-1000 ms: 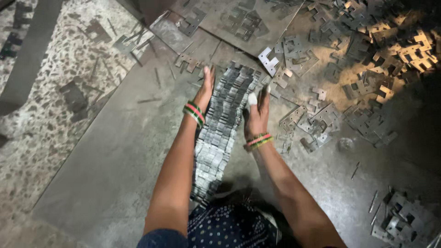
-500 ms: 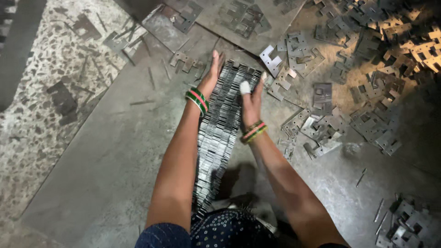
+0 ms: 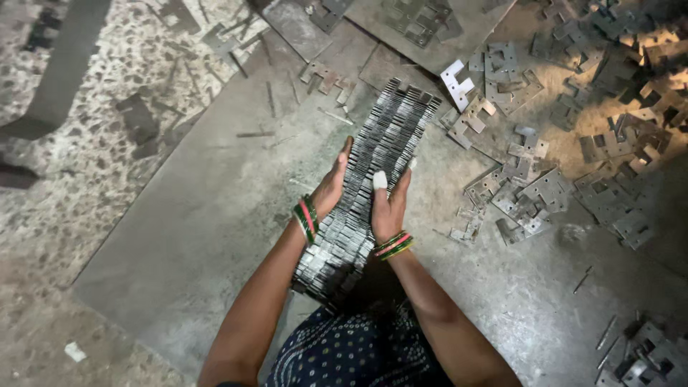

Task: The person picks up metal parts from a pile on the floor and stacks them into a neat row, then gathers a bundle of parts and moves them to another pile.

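Observation:
A long row of thin stamped metal plates (image 3: 373, 161) lies on edge on a flat grey metal sheet (image 3: 208, 215), running away from me. My left hand (image 3: 331, 188) presses flat against the row's left side. My right hand (image 3: 387, 201), with a white wrap on one fingertip, presses against its right side. Both wrists wear red and green bangles. The two palms squeeze the row between them near its middle. The near end of the row is partly hidden by my arms and dark patterned clothing.
Loose notched metal plates (image 3: 530, 193) lie scattered on the floor to the right, with a bigger heap (image 3: 638, 50) at the far right. A white bracket (image 3: 456, 82) lies beside the row's far end. Speckled stone floor (image 3: 79, 165) and metal strips are on the left.
Both hands have slid back along the row toward me, from its far end to its middle. The row itself stays in place on the sheet.

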